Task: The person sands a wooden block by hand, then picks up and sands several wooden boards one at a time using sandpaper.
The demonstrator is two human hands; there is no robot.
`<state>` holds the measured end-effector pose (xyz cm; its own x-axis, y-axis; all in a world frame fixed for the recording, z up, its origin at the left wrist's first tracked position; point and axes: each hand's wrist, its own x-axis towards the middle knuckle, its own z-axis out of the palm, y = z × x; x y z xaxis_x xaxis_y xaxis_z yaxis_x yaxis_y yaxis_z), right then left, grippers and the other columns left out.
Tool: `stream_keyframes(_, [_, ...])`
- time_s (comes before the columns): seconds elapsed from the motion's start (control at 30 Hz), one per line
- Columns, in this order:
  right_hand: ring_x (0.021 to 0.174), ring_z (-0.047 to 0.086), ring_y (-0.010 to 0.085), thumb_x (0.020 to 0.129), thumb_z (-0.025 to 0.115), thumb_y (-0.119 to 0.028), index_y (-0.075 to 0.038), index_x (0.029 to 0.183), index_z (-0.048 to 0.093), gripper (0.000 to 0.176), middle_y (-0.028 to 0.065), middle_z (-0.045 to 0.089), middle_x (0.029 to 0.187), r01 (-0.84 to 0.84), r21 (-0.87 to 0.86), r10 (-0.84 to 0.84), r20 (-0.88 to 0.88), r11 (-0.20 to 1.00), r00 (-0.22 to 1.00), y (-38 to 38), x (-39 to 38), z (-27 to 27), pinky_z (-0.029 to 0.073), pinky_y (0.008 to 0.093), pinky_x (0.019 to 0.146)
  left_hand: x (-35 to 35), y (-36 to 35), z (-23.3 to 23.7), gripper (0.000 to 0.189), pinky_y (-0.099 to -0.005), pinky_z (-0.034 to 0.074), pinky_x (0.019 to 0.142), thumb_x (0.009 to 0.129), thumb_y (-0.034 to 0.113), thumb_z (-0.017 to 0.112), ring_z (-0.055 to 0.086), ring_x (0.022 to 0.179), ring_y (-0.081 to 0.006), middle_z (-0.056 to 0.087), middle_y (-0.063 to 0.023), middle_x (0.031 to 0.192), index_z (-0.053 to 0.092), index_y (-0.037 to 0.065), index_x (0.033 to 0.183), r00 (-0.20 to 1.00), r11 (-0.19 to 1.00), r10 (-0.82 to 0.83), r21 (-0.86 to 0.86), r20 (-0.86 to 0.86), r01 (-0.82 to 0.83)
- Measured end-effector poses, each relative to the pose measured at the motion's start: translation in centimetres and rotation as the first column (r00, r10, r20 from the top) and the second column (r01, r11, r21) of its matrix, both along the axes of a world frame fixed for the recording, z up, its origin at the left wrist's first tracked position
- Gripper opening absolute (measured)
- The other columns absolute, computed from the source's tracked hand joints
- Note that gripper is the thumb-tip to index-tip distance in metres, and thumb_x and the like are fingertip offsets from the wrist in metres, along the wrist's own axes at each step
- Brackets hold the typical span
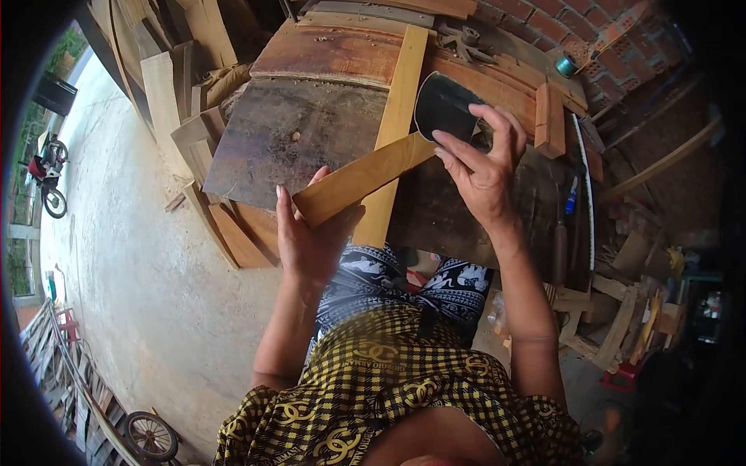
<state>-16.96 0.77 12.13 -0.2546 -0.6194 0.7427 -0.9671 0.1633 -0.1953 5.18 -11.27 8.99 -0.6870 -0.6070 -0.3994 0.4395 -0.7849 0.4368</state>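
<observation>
My left hand point(307, 245) supports the near end of a short wooden board point(357, 179), its thumb against the end and its other fingers partly hidden beneath. The board slants up to the right above the bench. In my right hand point(489, 167) a dark, curled sheet of sandpaper point(443, 105) is pinched between thumb and fingers, right at the board's far end. Below them a longer, pale yellow plank point(402, 81) lies across the dark worktop point(272, 147), reaching toward my lap.
Wooden pieces lean in a stack point(167, 101) to the left of the bench. Along the right side lie a wooden block point(549, 120), a blue-handled tool point(573, 196) and a chisel-like tool point(559, 248). A green spool point(566, 66) sits near the brick wall point(536, 23).
</observation>
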Motion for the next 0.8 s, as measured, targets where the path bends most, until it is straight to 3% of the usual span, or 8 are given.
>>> stream_keyframes(0.17, [0.088, 0.062, 0.0215, 0.075, 0.080, -0.004, -0.009, 0.103, 0.075, 0.029, 0.0040, 0.063, 0.099, -0.016, -0.026, 0.022, 0.215, 1.000, 0.976, 1.0, 0.1, 0.7, 0.050, 0.0336, 0.078, 0.0, 0.4, 0.2, 0.076, -0.0512, 0.030, 0.117, 0.101, 0.061, 0.035, 0.045, 0.134, -0.0383, 0.046, -0.0217, 0.145, 0.041, 0.001, 0.147, 1.000, 1.000, -0.001, -0.014, 0.019, 0.002])
stream_keyframes(0.23, [0.088, 0.065, 0.0233, 0.080, 0.077, -0.003, -0.006, 0.101, 0.072, 0.022, 0.0075, 0.064, 0.099, -0.269, -0.039, 0.264, 0.373, 0.962, 0.890, 0.5, 1.1, 1.0, 0.053, 0.0339, 0.075, 0.1, 0.4, 0.4, 0.075, -0.0511, 0.031, 0.116, 0.101, 0.061, 0.036, 0.045, 0.135, -0.0382, 0.046, -0.0216, 0.145, 0.042, 0.001, 0.146, 1.000, 1.000, -0.014, -0.015, 0.012, 0.014])
stream_keyframes(0.37, [0.125, 0.056, 0.0370, 0.083, 0.071, -0.003, -0.005, 0.103, 0.067, 0.020, 0.0180, 0.058, 0.136, -0.315, 0.280, 0.166, 0.450, 0.907, 0.877, -0.4, 1.2, -2.1, 0.050, 0.0400, 0.101, 0.2, 0.3, 0.8, 0.075, -0.0512, 0.031, 0.116, 0.101, 0.060, 0.037, 0.043, 0.135, -0.0377, 0.047, -0.0216, 0.144, 0.042, -0.001, 0.145, 0.999, 0.999, -0.049, 0.021, -0.019, 0.050])
stream_keyframes(0.47, [0.132, 0.049, 0.0381, 0.084, 0.068, -0.003, -0.004, 0.112, 0.067, 0.028, 0.0203, 0.056, 0.139, -0.354, 0.197, 0.163, 0.620, 0.914, 0.767, -1.5, 0.4, -3.5, 0.045, 0.0412, 0.109, 0.0, 0.1, 0.2, 0.073, -0.0513, 0.032, 0.116, 0.102, 0.058, 0.037, 0.045, 0.133, -0.0378, 0.048, -0.0217, 0.142, 0.043, -0.002, 0.143, 0.999, 0.999, -0.042, -0.010, 0.009, 0.042])
stream_keyframes(0.57, [0.133, 0.050, 0.0365, 0.084, 0.067, -0.002, -0.001, 0.120, 0.065, 0.037, 0.0203, 0.057, 0.137, -0.382, 0.163, 0.276, 0.449, 0.910, 0.850, -2.8, 2.4, -5.5, 0.043, 0.0414, 0.111, 0.0, 0.0, -1.8, 0.069, -0.0499, 0.037, 0.113, 0.103, 0.055, 0.039, 0.049, 0.129, -0.0376, 0.050, -0.0219, 0.139, 0.043, -0.003, 0.141, 0.995, 0.986, -0.026, -0.161, 0.097, 0.041])
stream_keyframes(0.63, [0.133, 0.051, 0.0331, 0.085, 0.063, 0.000, 0.000, 0.127, 0.062, 0.042, 0.0195, 0.058, 0.137, -0.576, 0.136, 0.478, 0.426, 0.806, 0.768, -2.4, 7.5, -4.1, 0.042, 0.0414, 0.112, -0.1, 0.2, -1.8, 0.068, -0.0488, 0.040, 0.112, 0.103, 0.054, 0.039, 0.052, 0.126, -0.0372, 0.051, -0.0219, 0.137, 0.043, -0.003, 0.139, 0.988, 0.959, -0.009, -0.279, 0.156, 0.053])
stream_keyframes(0.73, [0.131, 0.054, 0.0266, 0.077, 0.069, 0.006, -0.008, 0.131, 0.061, 0.057, 0.0126, 0.056, 0.141, -0.671, 0.066, 0.596, 0.400, 0.739, 0.696, -2.2, 8.9, -4.3, 0.045, 0.0404, 0.111, -0.2, 0.6, -1.6, 0.066, -0.0455, 0.052, 0.099, 0.102, 0.054, 0.042, 0.060, 0.115, -0.0356, 0.057, -0.0218, 0.126, 0.044, -0.004, 0.135, 0.956, 0.938, 0.197, -0.327, 0.217, -0.119])
stream_keyframes(0.8, [0.126, 0.058, 0.0301, 0.082, 0.058, 0.007, -0.005, 0.127, 0.064, 0.047, 0.0150, 0.062, 0.134, -0.444, 0.115, 0.386, 0.338, 0.889, 0.859, -2.4, 3.8, -6.2, 0.046, 0.0419, 0.109, -0.6, 0.9, -1.8, 0.066, -0.0459, 0.054, 0.096, 0.102, 0.054, 0.043, 0.062, 0.111, -0.0360, 0.058, -0.0219, 0.124, 0.045, -0.004, 0.132, 0.945, 0.946, 0.206, -0.297, 0.254, -0.127])
